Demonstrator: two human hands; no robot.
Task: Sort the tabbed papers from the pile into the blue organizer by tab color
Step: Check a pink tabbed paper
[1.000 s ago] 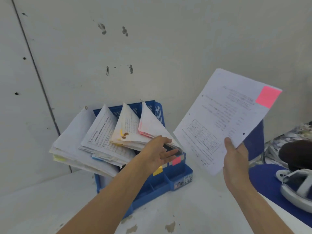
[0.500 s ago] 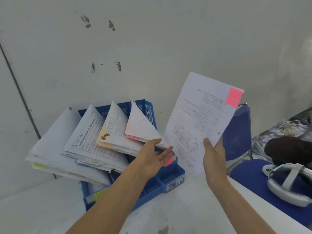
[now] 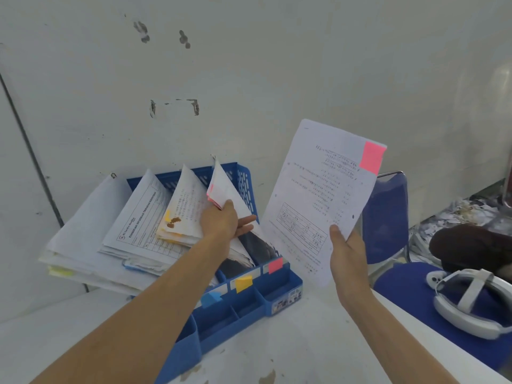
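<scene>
The blue organizer (image 3: 250, 304) stands on the white table against the wall, its slots full of leaning papers. Pink (image 3: 275, 265), yellow (image 3: 243, 282) and blue (image 3: 211, 299) tabs mark its front dividers. My right hand (image 3: 348, 257) grips the lower edge of a printed sheet (image 3: 318, 200) with a pink tab (image 3: 372, 157) at its top right corner, held up to the right of the organizer. My left hand (image 3: 223, 220) holds back the rightmost stack of papers (image 3: 225, 189), the thumb on its face and the fingers straight behind it.
A blue chair (image 3: 386, 217) stands right of the table with a white headset (image 3: 468, 306) on its seat. A dark object (image 3: 471, 245) and crumpled papers lie further right. The wall rises directly behind the organizer.
My left hand has moved up onto the rightmost stack and pushed it leftward, opening the pink-tab slot. The sheet in my right hand has come a little closer to the organizer.
</scene>
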